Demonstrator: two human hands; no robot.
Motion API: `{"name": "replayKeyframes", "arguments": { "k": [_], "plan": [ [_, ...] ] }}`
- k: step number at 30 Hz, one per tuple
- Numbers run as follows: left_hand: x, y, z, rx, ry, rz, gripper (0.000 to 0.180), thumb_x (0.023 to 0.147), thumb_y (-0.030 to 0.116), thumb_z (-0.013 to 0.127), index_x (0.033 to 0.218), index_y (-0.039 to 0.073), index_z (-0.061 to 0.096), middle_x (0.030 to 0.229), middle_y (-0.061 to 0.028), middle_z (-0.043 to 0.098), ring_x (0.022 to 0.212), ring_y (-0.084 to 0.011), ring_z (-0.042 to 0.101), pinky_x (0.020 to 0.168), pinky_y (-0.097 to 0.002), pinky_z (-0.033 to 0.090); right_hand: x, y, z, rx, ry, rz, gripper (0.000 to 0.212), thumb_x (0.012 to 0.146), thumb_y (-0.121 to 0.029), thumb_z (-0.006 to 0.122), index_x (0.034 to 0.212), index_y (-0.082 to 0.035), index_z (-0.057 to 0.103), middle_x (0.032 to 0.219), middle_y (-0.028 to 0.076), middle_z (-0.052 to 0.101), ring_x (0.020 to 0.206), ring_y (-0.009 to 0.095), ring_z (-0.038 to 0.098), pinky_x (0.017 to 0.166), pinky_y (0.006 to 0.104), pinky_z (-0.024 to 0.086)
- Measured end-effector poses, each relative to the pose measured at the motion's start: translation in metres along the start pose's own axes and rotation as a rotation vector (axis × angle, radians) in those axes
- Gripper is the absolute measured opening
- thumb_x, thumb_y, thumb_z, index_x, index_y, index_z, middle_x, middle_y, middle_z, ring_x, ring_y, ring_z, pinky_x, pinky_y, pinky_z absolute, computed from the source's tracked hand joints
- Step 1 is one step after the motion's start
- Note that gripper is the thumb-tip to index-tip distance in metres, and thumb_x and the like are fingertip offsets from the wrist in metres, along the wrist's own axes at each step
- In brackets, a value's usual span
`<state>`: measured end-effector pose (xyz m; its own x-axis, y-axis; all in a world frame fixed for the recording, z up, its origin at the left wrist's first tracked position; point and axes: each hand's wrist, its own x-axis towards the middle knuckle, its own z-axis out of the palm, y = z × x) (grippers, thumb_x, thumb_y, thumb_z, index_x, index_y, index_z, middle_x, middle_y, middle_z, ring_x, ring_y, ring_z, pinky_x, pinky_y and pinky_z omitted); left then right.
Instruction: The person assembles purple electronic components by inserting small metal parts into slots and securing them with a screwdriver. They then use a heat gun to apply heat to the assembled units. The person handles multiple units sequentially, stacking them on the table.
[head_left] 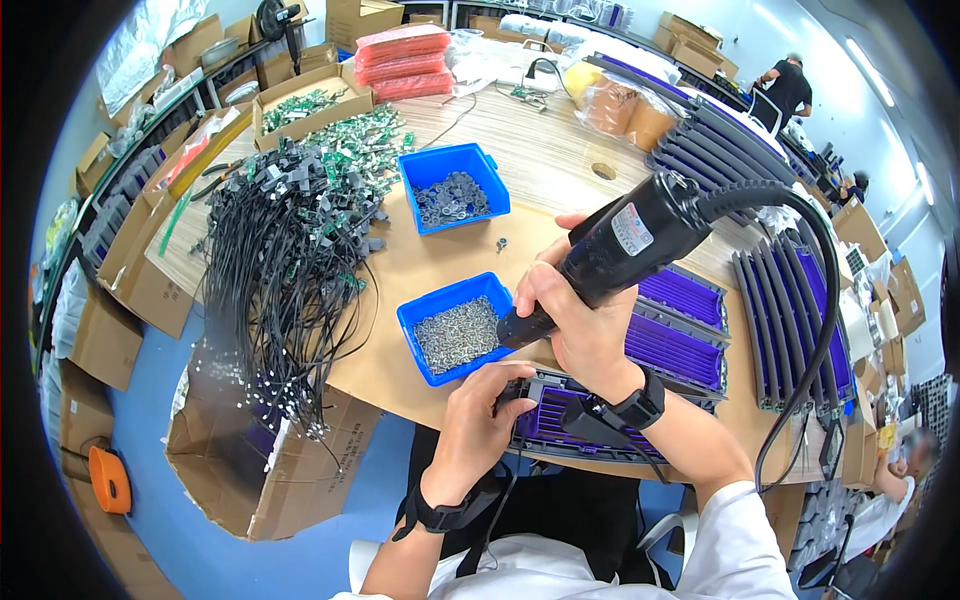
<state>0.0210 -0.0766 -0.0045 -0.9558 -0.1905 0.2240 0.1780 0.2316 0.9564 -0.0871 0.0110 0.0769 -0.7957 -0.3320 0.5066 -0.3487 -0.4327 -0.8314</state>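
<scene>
My right hand (590, 325) is wrapped round a black electric screwdriver (635, 235), tilted with its nose down to the left. Its nose is near the right edge of a blue bin of small silver screws (455, 291). My left hand (470, 425) grips the left end of a purple slatted panel with a dark grey frame (555, 422), at the table's near edge. Its fingertips are on a grey piece at that end. A second blue bin (447, 160), farther back, contains small dark grey parts. Between the bins and the screwdriver lies a small loose metal part (502, 243).
On the left, a heap of black cables with small green boards (290, 220) hangs over the edge above a cardboard box (290, 480). More purple panels (675, 345) lie to the right. The screwdriver's thick black cable (835, 290) loops down the right side. Pink packs (403, 62) stand behind.
</scene>
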Motion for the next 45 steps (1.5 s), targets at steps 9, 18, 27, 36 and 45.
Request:
{"name": "replayKeyframes", "arguments": {
  "k": [9, 18, 27, 36, 45],
  "plan": [
    [-0.001, 0.002, 0.001, 0.089, 0.071, 0.121, 0.031, 0.077, -0.003, 0.073, 0.107, 0.001, 0.068, 0.111, -0.0144, 0.07, 0.101, -0.0346, 0.065, 0.086, -0.0387, 0.052, -0.002, 0.006, 0.002, -0.044, -0.022, 0.016, 0.046, 0.085, 0.009, 0.06, 0.126, 0.001, 0.041, 0.076, 0.01, 0.06, 0.063, 0.017, 0.062, 0.063, 0.0319, 0.053],
    [-0.006, -0.008, 0.007, 0.056, 0.142, 0.108, 0.049, 0.072, -0.012, 0.077, 0.117, -0.001, 0.062, 0.127, -0.0099, 0.05, 0.099, -0.0184, 0.066, 0.084, -0.0253, 0.056, 0.0, -0.003, 0.0, 0.021, 0.054, -0.083, 0.044, 0.09, -0.001, 0.061, 0.128, 0.001, 0.039, 0.072, 0.009, 0.057, 0.059, 0.019, 0.059, 0.062, 0.0366, 0.052],
    [0.0, 0.001, 0.003, 0.007, 0.095, 0.086, 0.068, 0.07, -0.017, 0.076, 0.132, -0.003, 0.052, 0.14, -0.0125, 0.043, 0.103, -0.0198, 0.065, 0.092, -0.0305, 0.058, 0.002, -0.012, -0.003, 0.077, 0.094, -0.09, 0.044, 0.091, -0.006, 0.061, 0.13, -0.003, 0.04, 0.073, 0.007, 0.055, 0.06, 0.018, 0.058, 0.061, 0.036, 0.052],
    [-0.001, -0.012, 0.005, 0.009, 0.083, 0.108, 0.074, 0.069, -0.012, 0.078, 0.136, -0.001, 0.049, 0.141, -0.0153, 0.044, 0.098, -0.0241, 0.068, 0.084, -0.0327, 0.057, 0.003, -0.013, -0.003, 0.076, 0.106, -0.096, 0.044, 0.091, -0.005, 0.062, 0.13, -0.003, 0.04, 0.073, 0.007, 0.055, 0.059, 0.018, 0.058, 0.061, 0.0356, 0.052],
    [0.0, -0.005, 0.004, -0.048, 0.063, 0.076, 0.069, 0.071, -0.017, 0.075, 0.134, -0.005, 0.05, 0.143, -0.0129, 0.042, 0.105, -0.0206, 0.065, 0.094, -0.0318, 0.057, 0.001, -0.015, -0.002, 0.082, 0.094, -0.086, 0.045, 0.09, -0.004, 0.061, 0.13, -0.002, 0.04, 0.073, 0.008, 0.056, 0.058, 0.018, 0.059, 0.061, 0.0357, 0.053]
  ]
}}
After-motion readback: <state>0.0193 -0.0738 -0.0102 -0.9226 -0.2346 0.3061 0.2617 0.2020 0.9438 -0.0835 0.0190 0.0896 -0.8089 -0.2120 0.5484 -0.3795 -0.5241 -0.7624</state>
